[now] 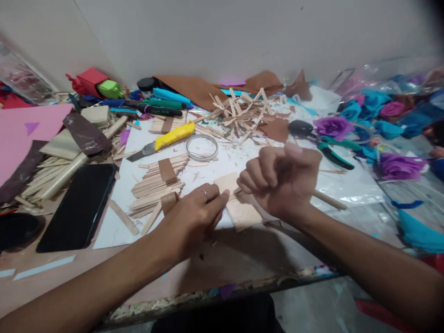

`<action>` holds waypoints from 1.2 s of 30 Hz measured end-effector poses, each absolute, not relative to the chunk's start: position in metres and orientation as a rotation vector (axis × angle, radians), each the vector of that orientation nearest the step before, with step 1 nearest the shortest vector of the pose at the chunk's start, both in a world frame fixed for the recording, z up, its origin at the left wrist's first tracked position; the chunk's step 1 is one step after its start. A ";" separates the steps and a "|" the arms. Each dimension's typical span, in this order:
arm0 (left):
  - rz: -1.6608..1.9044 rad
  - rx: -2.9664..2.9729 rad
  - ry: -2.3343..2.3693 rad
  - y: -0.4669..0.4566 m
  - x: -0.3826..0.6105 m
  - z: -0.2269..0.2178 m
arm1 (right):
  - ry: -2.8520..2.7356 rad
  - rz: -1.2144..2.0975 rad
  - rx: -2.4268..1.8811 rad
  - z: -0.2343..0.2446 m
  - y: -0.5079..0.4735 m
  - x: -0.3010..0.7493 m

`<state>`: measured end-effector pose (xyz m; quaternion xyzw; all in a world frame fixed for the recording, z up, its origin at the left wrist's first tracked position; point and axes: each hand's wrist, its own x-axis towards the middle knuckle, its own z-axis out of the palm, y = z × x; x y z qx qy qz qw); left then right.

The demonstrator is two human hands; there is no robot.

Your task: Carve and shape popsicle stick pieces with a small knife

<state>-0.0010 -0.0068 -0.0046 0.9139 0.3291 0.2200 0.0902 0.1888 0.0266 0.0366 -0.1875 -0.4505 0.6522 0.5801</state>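
Note:
My left hand point(197, 215), with a ring on one finger, is closed in a pinch beside a flat pale wooden piece point(244, 213). What its fingertips hold, if anything, is hidden. Above the piece's right side, my right hand point(282, 178) is raised with curled fingers, and I cannot make out anything in them. A round wooden stick point(331, 200) shows behind the right wrist. Left of my left hand lies a stack of craft sticks point(159, 182) with a brown strip point(167, 171) across it.
A yellow cutter knife point(175, 135) and a clear tape ring point(202, 148) lie behind. Farther back is a heap of loose sticks point(239, 113). A black phone point(78, 208) is at left. Green-handled pliers point(335, 155) and purple and blue paper flowers point(333, 128) are at right.

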 end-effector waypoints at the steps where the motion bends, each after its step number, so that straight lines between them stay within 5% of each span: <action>1: 0.645 2.706 0.975 -0.007 -0.002 -0.004 | -1.079 1.512 -0.447 0.035 0.025 0.187; 36: 0.367 2.614 1.137 -0.009 0.006 0.001 | -1.366 1.309 -0.772 0.024 0.007 0.192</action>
